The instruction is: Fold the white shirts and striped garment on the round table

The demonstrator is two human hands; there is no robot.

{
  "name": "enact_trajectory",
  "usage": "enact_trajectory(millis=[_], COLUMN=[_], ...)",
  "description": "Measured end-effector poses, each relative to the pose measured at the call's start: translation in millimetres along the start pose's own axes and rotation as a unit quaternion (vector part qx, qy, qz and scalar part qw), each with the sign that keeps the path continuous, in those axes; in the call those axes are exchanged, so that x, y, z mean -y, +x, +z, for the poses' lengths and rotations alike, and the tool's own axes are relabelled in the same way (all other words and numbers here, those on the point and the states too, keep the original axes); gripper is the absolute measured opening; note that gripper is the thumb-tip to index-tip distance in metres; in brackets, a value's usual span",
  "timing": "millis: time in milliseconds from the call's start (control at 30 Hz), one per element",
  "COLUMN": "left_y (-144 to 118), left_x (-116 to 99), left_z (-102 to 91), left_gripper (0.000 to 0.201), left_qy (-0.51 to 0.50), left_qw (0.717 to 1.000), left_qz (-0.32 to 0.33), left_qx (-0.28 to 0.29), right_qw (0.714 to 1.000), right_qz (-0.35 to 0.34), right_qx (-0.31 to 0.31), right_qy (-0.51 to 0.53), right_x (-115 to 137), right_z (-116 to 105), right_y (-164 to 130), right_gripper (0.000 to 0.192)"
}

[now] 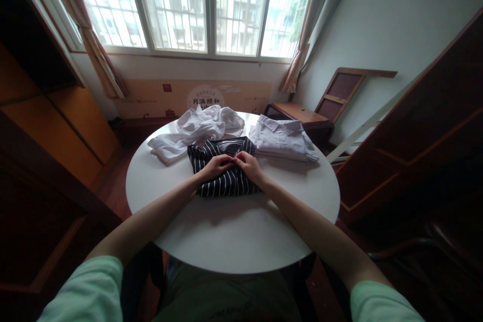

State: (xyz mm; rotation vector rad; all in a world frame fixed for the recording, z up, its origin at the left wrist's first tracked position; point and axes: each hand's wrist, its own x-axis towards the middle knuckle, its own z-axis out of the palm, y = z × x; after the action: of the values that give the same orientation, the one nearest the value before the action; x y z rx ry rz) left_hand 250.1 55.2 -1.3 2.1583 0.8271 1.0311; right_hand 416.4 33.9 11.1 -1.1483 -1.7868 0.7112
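A black shirt with white stripes lies folded in the middle of a round white table. My left hand and my right hand rest on top of it, fingertips meeting at its centre and pinching the cloth. A crumpled white garment lies just behind and to the left of the striped shirt. A folded pale collared shirt sits behind and to the right.
A large barred window with curtains fills the far wall. Wooden cabinets stand on the left. A dark wooden panel and a small wooden table are on the right. A printed cardboard sheet leans under the window.
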Motion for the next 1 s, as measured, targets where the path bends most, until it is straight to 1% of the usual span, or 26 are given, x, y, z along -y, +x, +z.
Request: enact_trajectory(millis=[200, 300, 400, 500, 600, 667, 733, 833, 933, 1000], left_y=[-2, -2, -2, 1, 5, 6, 6, 5, 3, 3], left_x=[-6, -11, -15, -15, -11, -9, -8, -9, -13, -14], left_z=[-0.2, -0.8, -4.2, -10.6, -16.7, -19.0, -20.0, -20.5, -21.2, -21.4], left_gripper=[0.01, 0.013, 0.019, 0.018, 0.016, 0.015, 0.014, 0.013, 0.014, 0.015], left_qy=[-0.002, 0.008, 0.035, 0.067, 0.091, 0.102, 0.112, 0.124, 0.135, 0.139], left_qw=[1.0, 0.999, 0.996, 0.987, 0.974, 0.968, 0.963, 0.956, 0.946, 0.94], left_qz=[-0.007, -0.004, -0.006, 0.0, 0.009, 0.011, 0.011, 0.011, 0.017, 0.028], left_qx=[-0.014, -0.034, -0.08, -0.149, -0.207, -0.23, -0.244, -0.265, -0.294, -0.309], right_qw=[1.0, 1.0, 0.997, 0.988, 0.979, 0.975, 0.975, 0.967, 0.946, 0.938], right_qz=[0.004, 0.009, 0.028, 0.042, 0.014, -0.018, -0.047, -0.068, -0.05, -0.017], right_qx=[0.003, -0.008, -0.069, -0.145, -0.195, -0.205, -0.176, -0.09, -0.012, 0.015], right_qy=[-0.01, -0.019, -0.033, -0.037, -0.051, -0.081, -0.128, -0.23, -0.319, -0.346], right_x=[3, 6, 8, 9, 14, 21, 29, 41, 46, 46], right_z=[-1, -1, -5, -11, -16, -17, -14, -6, 1, 2], right_y=[0, 0, 2, 3, 1, -3, -9, -18, -23, -22], right_gripper=[0.016, 0.015, 0.015, 0.015, 0.016, 0.019, 0.025, 0.034, 0.031, 0.026])
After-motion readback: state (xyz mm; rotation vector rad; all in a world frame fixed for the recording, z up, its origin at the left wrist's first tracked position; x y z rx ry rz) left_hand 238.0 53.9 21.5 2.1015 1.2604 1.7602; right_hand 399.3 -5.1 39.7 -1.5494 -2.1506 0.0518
